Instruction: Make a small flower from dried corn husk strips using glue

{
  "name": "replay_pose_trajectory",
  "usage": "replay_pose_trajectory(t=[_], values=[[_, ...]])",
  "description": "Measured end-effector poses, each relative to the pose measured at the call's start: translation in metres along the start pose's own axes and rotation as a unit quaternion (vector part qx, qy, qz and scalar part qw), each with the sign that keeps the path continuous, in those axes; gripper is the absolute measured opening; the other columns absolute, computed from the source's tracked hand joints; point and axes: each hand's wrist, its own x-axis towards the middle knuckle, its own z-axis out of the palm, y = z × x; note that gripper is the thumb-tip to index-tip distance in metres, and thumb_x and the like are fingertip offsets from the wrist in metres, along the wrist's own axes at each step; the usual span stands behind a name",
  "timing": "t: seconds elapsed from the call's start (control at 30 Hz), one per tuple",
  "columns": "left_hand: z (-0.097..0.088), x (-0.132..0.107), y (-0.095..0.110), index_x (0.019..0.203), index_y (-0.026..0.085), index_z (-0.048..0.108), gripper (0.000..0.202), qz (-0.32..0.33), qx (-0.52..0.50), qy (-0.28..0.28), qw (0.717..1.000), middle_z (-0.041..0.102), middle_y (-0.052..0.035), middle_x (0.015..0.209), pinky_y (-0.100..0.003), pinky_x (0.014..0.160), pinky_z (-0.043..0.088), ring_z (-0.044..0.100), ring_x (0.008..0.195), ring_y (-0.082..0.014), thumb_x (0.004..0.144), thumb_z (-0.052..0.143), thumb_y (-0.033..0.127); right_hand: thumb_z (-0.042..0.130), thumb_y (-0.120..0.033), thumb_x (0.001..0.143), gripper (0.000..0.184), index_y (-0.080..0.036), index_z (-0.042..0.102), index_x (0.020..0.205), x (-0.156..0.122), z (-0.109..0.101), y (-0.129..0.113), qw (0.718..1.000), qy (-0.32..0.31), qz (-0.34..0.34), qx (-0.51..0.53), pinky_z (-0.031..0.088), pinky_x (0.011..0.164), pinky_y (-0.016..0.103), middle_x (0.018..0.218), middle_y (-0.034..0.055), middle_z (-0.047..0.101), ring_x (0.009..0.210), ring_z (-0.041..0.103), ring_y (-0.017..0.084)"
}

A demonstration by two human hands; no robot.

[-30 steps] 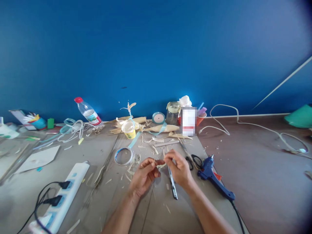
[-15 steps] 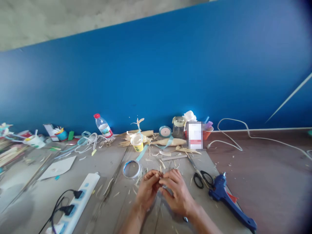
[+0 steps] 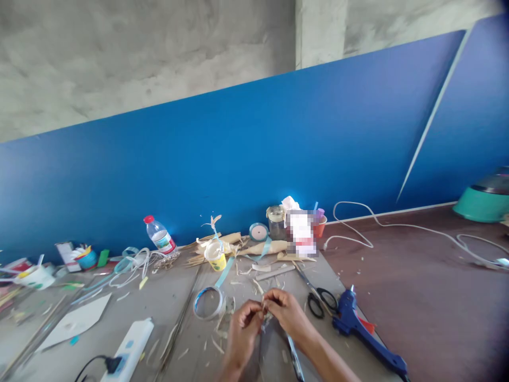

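My left hand (image 3: 245,330) and my right hand (image 3: 289,314) meet over the near middle of the table. Their fingertips are pinched together around something small and pale, too small and covered to name. Below my right wrist lies a slim metallic and blue tool (image 3: 295,361), perhaps a knife or tweezers. To the left of my hands is a roll of clear tape (image 3: 220,304). Pale husk-like scraps (image 3: 218,346) are scattered about. Black-handled scissors (image 3: 316,306) and a blue glue gun (image 3: 350,317) rest to the right.
A yellow-and-white paper cup (image 3: 217,261) holds a husk figure. Behind stand a red-capped water bottle (image 3: 162,239), a ribbon spool (image 3: 259,232) and a glass jar (image 3: 277,225). A white power strip (image 3: 133,345) lies front left. A white cable (image 3: 413,225) crosses the brown surface.
The view has tilted up and turned slightly right, so more wall shows. My right fingers have drawn in to a tighter pinch against the left, and the slim tool beneath my wrist shows more.
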Motion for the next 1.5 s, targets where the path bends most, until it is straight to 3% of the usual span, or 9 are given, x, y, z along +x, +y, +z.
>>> replay_pose_trajectory(t=[0.23,0.37,0.6,1.0,1.3,1.5], values=[[0.004,-0.004,0.005,0.067,0.02,0.063,0.016,0.091,0.1,0.035,0.99,0.06,-0.0044,0.069,-0.027,0.063,0.042,0.053,0.066,-0.0182,0.075,0.055,0.031,0.052,-0.024,0.059,0.006,-0.018,0.052,0.058,0.005,0.001,0.005,0.996,0.02,0.02,0.086,0.025,0.048,0.022,0.046,-0.0078,0.04,0.045,0.032,0.007],[0.007,-0.006,0.009,0.067,0.022,0.064,0.013,0.115,0.13,0.04,0.984,0.061,-0.005,0.07,-0.028,0.066,0.042,0.054,0.068,-0.0197,0.075,0.056,0.027,0.052,-0.023,0.058,0.005,-0.018,0.05,0.058,0.004,0.002,0.003,0.991,0.016,0.015,0.13,0.024,0.049,0.021,0.047,-0.0081,0.039,0.045,0.031,0.007],[0.007,-0.005,0.006,0.067,0.021,0.063,0.015,0.091,0.127,0.045,0.987,0.061,-0.0052,0.069,-0.029,0.066,0.044,0.054,0.066,-0.0195,0.075,0.055,0.03,0.056,-0.027,0.059,0.011,-0.017,0.053,0.06,-0.001,0.001,-0.003,0.985,0.0,0.053,0.162,0.022,0.049,0.021,0.048,-0.0072,0.042,0.046,0.032,0.007],[0.007,-0.005,-0.001,0.07,0.016,0.063,0.023,0.106,0.167,0.029,0.98,0.062,-0.0047,0.069,-0.023,0.059,0.044,0.054,0.061,-0.0151,0.078,0.051,0.034,0.058,-0.024,0.057,0.009,-0.017,0.052,0.058,0.008,0.001,0.008,0.981,0.031,0.028,0.191,0.025,0.05,0.022,0.047,-0.0067,0.043,0.046,0.034,0.007],[0.004,-0.003,-0.003,0.07,0.016,0.062,0.021,0.066,0.131,0.057,0.988,0.057,-0.0015,0.061,-0.022,0.055,0.039,0.048,0.055,-0.0129,0.077,0.053,0.033,0.064,-0.031,0.057,0.018,-0.015,0.058,0.064,0.005,0.001,0.004,0.978,-0.031,0.059,0.2,0.024,0.048,0.021,0.048,-0.0062,0.045,0.045,0.034,0.006],[0.004,-0.002,-0.007,0.074,0.015,0.062,0.024,0.032,0.128,0.042,0.99,0.055,-0.0007,0.06,-0.022,0.054,0.038,0.045,0.052,-0.0116,0.078,0.051,0.036,0.063,-0.036,0.059,0.021,-0.017,0.053,0.058,0.007,0.0,0.008,0.985,0.003,0.042,0.169,0.022,0.047,0.022,0.044,-0.0067,0.045,0.043,0.033,0.006]])
